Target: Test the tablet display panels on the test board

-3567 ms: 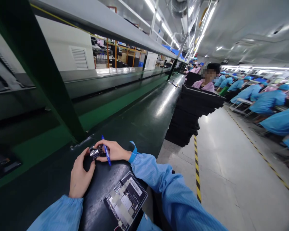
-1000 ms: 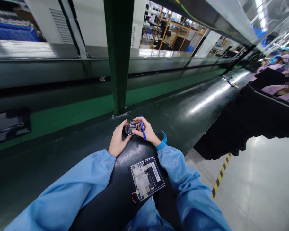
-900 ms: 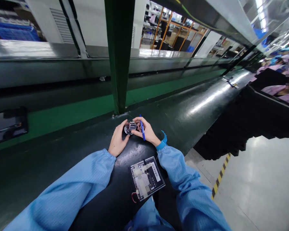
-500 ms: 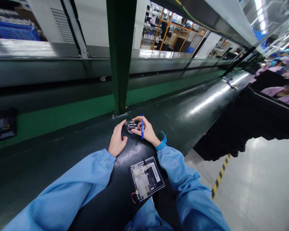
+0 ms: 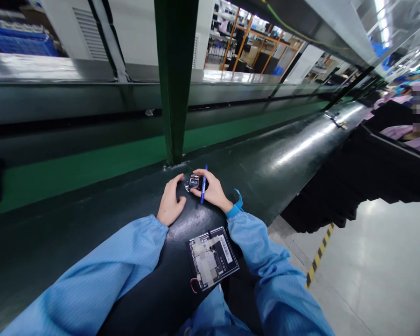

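Head view: your right hand [image 5: 213, 190] grips a blue pen [image 5: 203, 185] while its fingers press a small metal tally counter [image 5: 194, 181] at the bench's [image 5: 266, 158] far side, steadying both. Your left hand [image 5: 170, 203] lies open just beside it. A taped circuit board [image 5: 210, 257] waits within reach at the near edge.

One left hand [image 5: 170, 200], one right hand [image 5: 213, 190], one pen [image 5: 203, 184], one tally counter [image 5: 194, 182].
Around them I also count one circuit board [image 5: 212, 258] with one wire [image 5: 193, 285], two blue sleeves [image 5: 91, 261], one wrist strap [image 5: 234, 211], one green post [image 5: 175, 79], one blue crate [image 5: 23, 43] and one stack of black trays [image 5: 322, 200].
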The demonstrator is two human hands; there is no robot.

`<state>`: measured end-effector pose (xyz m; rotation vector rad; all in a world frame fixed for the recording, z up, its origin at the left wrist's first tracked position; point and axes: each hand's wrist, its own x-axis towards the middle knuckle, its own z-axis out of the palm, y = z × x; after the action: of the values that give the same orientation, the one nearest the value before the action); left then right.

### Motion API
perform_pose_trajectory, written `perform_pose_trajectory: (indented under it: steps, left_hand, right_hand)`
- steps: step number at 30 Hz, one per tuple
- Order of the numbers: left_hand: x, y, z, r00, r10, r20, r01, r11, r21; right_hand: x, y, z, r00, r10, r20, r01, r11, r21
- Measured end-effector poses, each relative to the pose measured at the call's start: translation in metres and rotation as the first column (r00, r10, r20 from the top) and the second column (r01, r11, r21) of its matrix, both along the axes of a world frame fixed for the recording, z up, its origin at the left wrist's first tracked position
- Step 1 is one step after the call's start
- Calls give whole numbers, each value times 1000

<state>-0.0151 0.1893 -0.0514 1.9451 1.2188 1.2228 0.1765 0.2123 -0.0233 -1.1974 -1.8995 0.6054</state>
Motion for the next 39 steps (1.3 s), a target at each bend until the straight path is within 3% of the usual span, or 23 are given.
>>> perform_pose_trajectory:
  steps: [5, 13, 21, 27, 32, 35, 39]
  left_hand:
    - [0, 0, -1, 1000, 1, 6, -1, 1000, 6]
    - [0, 0, -1, 1000, 5, 18, -5, 1000, 6]
    - [1, -1, 1, 999, 4, 43, -4, 1000, -7]
    - [4, 4, -3, 996, -19, 91, 21, 999, -29]
    - [13, 4, 0, 999, 3, 40, -4, 1000, 19]
    - [17, 12, 3, 999, 27, -26, -25, 997, 68]
    - [19, 22, 4, 993, 47, -106, -37, 995, 94]
  right_hand:
    - [-1, -1, 3, 998, -45, -31, 47, 998, 43]
    - [-1, -3, 6, 998, 17, -61, -13, 998, 63]
    - [-2, -2, 2, 981, 191, 30, -190, 981, -42]
    - [0, 1, 0, 993, 69, 97, -69, 998, -4]
    - [2, 0, 6, 999, 14, 41, -16, 998, 65]
    - [9, 11, 0, 986, -112, 125, 111, 994, 16]
    - [17, 32, -13, 981, -83, 176, 94, 994, -51]
